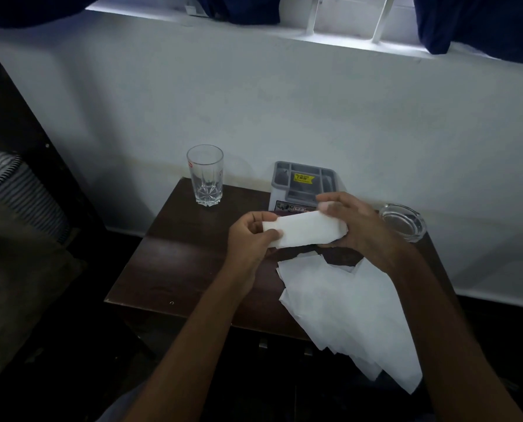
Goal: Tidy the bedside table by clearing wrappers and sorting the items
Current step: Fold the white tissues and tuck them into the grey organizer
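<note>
Both hands hold a folded white paper (304,230) above the dark bedside table (178,263). The left hand (251,236) pinches its left end, and the right hand (351,220) curls around its right end. To fold well, I think the edges should be aligned first, then the crease pressed flat. More white sheets (339,306) lie under the hands and hang over the front edge of the table.

White folded paper (306,229), white loose sheets (345,312), dark brown table (175,269), grey organiser (304,184) marked with a yellow sticker (303,178), clear glass (205,175), clear ashtray (402,221), navy curtains (479,25), black-and-white striped fabric (20,181).
</note>
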Demonstrator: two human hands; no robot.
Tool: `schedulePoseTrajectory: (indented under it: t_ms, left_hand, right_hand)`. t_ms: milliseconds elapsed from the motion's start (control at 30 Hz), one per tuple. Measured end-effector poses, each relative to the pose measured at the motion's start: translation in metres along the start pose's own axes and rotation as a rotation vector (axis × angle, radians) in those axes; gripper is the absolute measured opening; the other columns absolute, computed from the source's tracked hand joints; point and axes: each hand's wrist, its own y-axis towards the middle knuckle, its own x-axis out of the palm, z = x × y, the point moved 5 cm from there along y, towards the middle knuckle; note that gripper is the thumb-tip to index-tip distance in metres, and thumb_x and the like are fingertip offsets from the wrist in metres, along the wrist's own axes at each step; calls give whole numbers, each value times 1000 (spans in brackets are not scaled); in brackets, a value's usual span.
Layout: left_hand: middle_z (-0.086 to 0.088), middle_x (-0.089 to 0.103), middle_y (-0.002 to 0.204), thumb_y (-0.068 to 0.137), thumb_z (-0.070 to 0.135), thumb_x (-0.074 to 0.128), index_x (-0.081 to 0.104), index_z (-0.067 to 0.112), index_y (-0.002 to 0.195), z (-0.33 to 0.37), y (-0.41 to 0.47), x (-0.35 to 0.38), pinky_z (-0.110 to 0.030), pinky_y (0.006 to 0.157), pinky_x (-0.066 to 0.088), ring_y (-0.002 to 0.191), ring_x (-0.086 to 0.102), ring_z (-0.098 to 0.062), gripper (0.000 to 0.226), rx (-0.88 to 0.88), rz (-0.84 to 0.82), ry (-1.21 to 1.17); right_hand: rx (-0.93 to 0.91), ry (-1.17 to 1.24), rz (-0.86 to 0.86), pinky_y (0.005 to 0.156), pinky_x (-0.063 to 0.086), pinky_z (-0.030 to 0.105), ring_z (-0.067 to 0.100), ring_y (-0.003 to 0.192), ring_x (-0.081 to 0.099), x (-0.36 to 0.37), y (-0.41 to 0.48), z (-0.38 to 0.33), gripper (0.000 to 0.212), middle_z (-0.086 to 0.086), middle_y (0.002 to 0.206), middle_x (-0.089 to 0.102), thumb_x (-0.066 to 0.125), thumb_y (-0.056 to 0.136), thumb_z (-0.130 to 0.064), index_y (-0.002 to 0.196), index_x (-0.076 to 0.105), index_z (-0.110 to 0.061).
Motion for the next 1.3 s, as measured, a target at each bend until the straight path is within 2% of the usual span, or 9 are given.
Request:
schedulePoseTrajectory:
  t_ms: [167, 367, 533, 667, 833, 900, 1000, 1133, 1300]
  left_hand:
    - [3, 63, 88, 80, -9, 60, 58, 19, 89, -1, 1, -3, -18, 59, 53, 81, 60, -9, 29, 49, 58, 20]
    - [5, 60, 91, 91, 9, 55, 54, 19, 105, -7, 6, -3, -24, 68, 50, 79, 59, -7, 18, -34, 143, -66]
    - [1, 63, 94, 90, 12, 57, 56, 21, 97, -9, 7, 0, -21, 64, 49, 77, 61, -8, 11, -116, 89, -61]
    - [-1, 65, 99, 90, 13, 56, 58, 21, 94, -9, 7, -1, -20, 62, 47, 78, 61, -8, 10, -147, 75, -63]
    - [-4, 65, 106, 91, 12, 53, 57, 19, 100, -10, 6, 0, -20, 63, 47, 79, 61, -9, 11, -160, 66, -54]
    - [-3, 65, 108, 92, 13, 52, 56, 22, 93, -9, 5, -1, -21, 65, 48, 80, 60, -9, 11, -163, 66, -47]
    - [-4, 65, 109, 92, 13, 51, 55, 23, 93, -8, 5, -2, -22, 67, 48, 82, 61, -11, 11, -164, 67, -38]
    - [-5, 65, 111, 92, 13, 51, 57, 17, 102, -11, 6, -2, -22, 67, 48, 83, 61, -12, 13, -175, 62, -26]
    - [-4, 67, 109, 93, 13, 49, 58, 14, 107, -15, 4, 6, -24, 69, 48, 82, 61, -13, 17, -182, 19, 24]
  right_hand:
    - [0, 17, 150, 55, 58, 29, 24, 82, 62, -6, 0, 5, 19, 7, 94, 61, 66, 76, 7, 83, 62, -10]
    - [-89, 118, 599, 62, 57, 30, 29, 84, 62, -66, 29, -11, 28, 21, 107, 60, 61, 77, 9, 105, 61, 4]
    - [-99, -233, 813, 53, 59, 31, 32, 84, 63, -96, 70, -36, 29, 20, 104, 64, 57, 74, 7, 100, 66, -1]
    - [-82, -531, 777, 78, 57, 47, 35, 96, 63, -90, 90, -40, 31, 19, 108, 65, 56, 71, 3, 98, 67, -7]
    - [-93, -438, 608, 32, 45, 16, 35, 75, 64, -64, 108, -36, 39, 21, 118, 57, 57, 75, 8, 111, 60, -6]
    - [-56, -387, 582, 33, 45, 19, 31, 72, 62, -59, 110, -26, 44, 18, 123, 55, 60, 76, 7, 117, 57, -7]
    - [-29, -349, 564, 49, 48, 28, 33, 104, 60, -57, 103, -16, 54, 14, 131, 52, 70, 75, -5, 126, 52, -11]
    - [-59, -194, 544, 56, 47, 27, 26, 87, 61, -57, 62, -17, 51, 10, 104, 59, 67, 82, -18, 129, 49, -11]
    - [33, -150, 402, 50, 45, 20, 18, 62, 52, -64, -19, 11, 16, 9, 76, 58, 58, 87, -4, 101, 61, 2]
